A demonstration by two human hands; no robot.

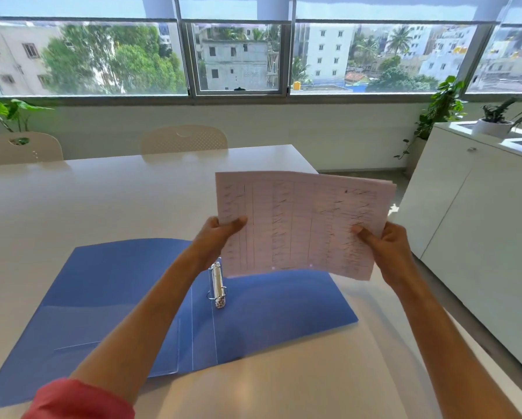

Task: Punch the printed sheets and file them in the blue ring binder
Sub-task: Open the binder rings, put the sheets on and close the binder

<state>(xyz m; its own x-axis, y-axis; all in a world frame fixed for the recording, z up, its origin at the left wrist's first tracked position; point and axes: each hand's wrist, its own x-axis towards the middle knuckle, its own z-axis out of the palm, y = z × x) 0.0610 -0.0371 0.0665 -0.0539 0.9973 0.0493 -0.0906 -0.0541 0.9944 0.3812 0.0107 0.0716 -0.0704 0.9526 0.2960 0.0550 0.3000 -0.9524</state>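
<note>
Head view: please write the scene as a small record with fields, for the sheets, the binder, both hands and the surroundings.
sheets: printed sheets, a small stack held up in the air above the table, tilted
left hand: left hand pinches the stack's left edge, thumb on the front
right hand: right hand pinches the right edge, thumb on the front
binder: blue ring binder lies open flat on the white table
rings: ring mechanism on the spine, no paper on it
punch: none in view
background: two chairs, windows, plants, white cabinet at the right
</note>
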